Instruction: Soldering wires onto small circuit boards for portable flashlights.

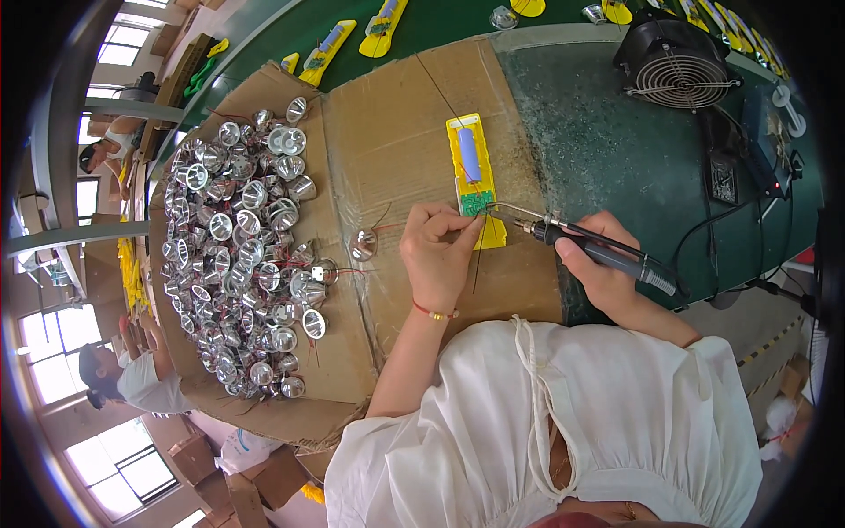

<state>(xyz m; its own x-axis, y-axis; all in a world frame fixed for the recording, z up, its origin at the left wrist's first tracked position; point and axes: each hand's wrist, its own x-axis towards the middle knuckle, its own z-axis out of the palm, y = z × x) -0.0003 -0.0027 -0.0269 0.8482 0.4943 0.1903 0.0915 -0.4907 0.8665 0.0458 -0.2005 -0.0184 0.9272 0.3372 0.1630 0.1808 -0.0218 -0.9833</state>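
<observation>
On the cardboard lies a yellow plastic housing (494,234) with a blue cylindrical battery cell (469,157) and a small green circuit board (475,202). My left hand (437,249) is at the board's lower edge, thumb and fingertips pinched together. Whatever sits between them is too small to make out. Thin dark wires run across the housing beside these fingers. In my right hand (606,261) is a soldering iron (649,272), its tip pointing left at the board. A thin curved metal tube (521,208) on the iron also reaches to the board.
A big heap of silver reflector cups (238,255) with wires fills the cardboard tray at left; one loose reflector (362,245) lies nearer. A black fan (676,66) stands at far right, near a cable (704,220). More yellow housings (384,28) line the back. Other people work at left.
</observation>
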